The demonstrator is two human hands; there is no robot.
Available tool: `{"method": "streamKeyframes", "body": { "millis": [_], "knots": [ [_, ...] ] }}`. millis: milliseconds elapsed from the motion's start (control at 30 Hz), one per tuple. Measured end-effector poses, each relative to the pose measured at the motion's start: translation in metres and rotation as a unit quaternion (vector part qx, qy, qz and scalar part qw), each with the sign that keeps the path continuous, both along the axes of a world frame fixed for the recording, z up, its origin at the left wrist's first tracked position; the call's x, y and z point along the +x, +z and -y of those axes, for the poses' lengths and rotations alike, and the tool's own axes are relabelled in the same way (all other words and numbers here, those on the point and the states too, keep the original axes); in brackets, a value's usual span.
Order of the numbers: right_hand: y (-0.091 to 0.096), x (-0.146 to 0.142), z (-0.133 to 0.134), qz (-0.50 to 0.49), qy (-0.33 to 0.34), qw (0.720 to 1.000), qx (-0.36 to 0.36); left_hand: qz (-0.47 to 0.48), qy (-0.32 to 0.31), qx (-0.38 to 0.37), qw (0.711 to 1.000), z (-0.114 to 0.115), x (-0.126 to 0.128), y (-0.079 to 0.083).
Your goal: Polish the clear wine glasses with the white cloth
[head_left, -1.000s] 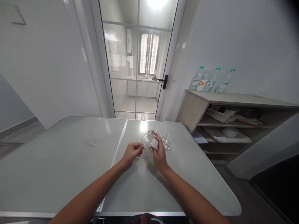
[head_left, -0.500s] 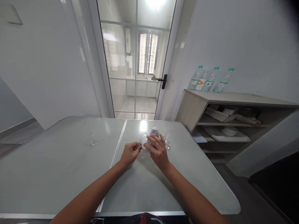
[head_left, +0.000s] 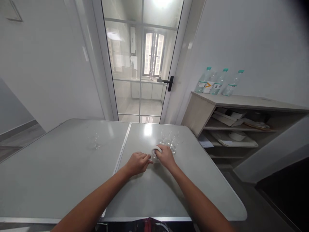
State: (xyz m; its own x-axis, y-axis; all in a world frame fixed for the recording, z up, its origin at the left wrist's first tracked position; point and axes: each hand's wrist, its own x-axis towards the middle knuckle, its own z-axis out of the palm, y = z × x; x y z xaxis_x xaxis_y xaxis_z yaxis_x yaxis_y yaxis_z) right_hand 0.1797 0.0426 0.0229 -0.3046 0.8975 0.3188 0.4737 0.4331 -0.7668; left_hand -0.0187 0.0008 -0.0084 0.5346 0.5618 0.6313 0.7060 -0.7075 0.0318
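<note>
My left hand (head_left: 139, 163) is closed on the stem of a clear wine glass (head_left: 154, 158), held tilted above the table with its bowl toward the right. My right hand (head_left: 166, 156) grips a white cloth (head_left: 156, 148) at the bowl, with the fingers bent down at its mouth. The fingertips are partly hidden, and how far the cloth reaches into the bowl is hard to make out. Just behind my right hand, several clear glasses (head_left: 173, 147) stand close together on the table. Another clear glass (head_left: 96, 145) stands apart on the left half.
The pale table (head_left: 60, 180) has a white seam (head_left: 124, 141) running across it. To the right, a wooden shelf unit (head_left: 198, 112) carries several plastic bottles (head_left: 217, 84) on top and trays with a bowl (head_left: 238, 136) inside. A glazed door (head_left: 140, 96) is behind the table.
Both hands have come a little nearer to me. My right hand and the cloth have turned from lying around the bowl to its mouth. The glasses behind now show more fully.
</note>
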Motion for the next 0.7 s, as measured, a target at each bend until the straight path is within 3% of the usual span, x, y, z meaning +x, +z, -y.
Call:
{"method": "streamKeyframes", "body": {
  "millis": [100,200,300,400,467,567,700],
  "knots": [
    [-0.003,0.004,-0.008,-0.122,0.054,0.972,-0.191,-0.02,-0.033,0.032,0.999,-0.001,-0.004,-0.002],
    [-0.005,0.007,-0.011,-0.294,0.106,0.887,-0.341,0.025,-0.043,0.006,0.999,-0.004,-0.009,-0.005],
    [-0.007,0.006,-0.01,-0.402,0.155,0.813,-0.392,0.117,-0.047,-0.073,0.989,-0.005,-0.01,-0.005],
    [-0.011,-0.005,-0.005,-0.472,0.184,0.754,-0.418,0.258,-0.052,-0.205,0.943,-0.005,0.0,-0.003],
    [-0.016,-0.017,0.001,-0.498,0.166,0.752,-0.398,0.36,-0.054,-0.281,0.888,-0.005,0.01,-0.002],
    [-0.025,-0.034,0.007,-0.506,0.067,0.793,-0.332,0.451,-0.055,-0.347,0.82,-0.006,0.023,0.0],
    [-0.033,-0.039,0.01,-0.486,-0.008,0.84,-0.242,0.476,-0.041,-0.388,0.788,-0.011,0.026,-0.002]
  ]
}}
